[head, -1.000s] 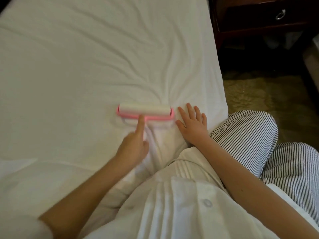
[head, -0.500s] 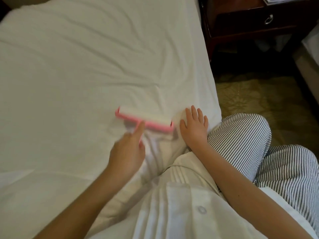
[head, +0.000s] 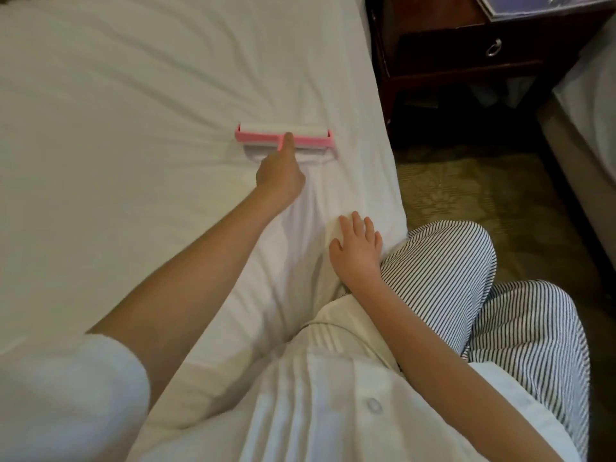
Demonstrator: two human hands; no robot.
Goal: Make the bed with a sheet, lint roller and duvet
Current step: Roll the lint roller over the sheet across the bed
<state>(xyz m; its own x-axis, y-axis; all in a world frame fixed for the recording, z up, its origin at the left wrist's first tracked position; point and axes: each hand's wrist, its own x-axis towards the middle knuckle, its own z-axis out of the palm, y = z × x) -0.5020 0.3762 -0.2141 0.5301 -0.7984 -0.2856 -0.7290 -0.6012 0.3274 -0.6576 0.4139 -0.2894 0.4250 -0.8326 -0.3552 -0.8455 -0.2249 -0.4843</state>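
the roller [head: 285, 136] lies flat on the sheet [head: 133, 128], right of centre in the upper half of the frame, with its white drum crosswise and the pink frame on the near side. that way the whole sticky width meets the cloth, which suits a long stroke up the bed. the left hand [head: 281, 176] grips its handle [head: 280, 145] just below it, fingers wrapped under and the forefinger [head: 288, 141] laid straight along the stem up to the pink bar, probably to press down and steer. the arm is stretched nearly straight from the lower left, so the reach looks close to spent.

the right hand [head: 358, 248] rests palm down at centre right, near the sheet's right edge, fingers straight and slightly spread, holding nothing. it seems to pin the cloth so the roller does not drag it into folds; creases fan out from the roller all the same. no duvet is in view.
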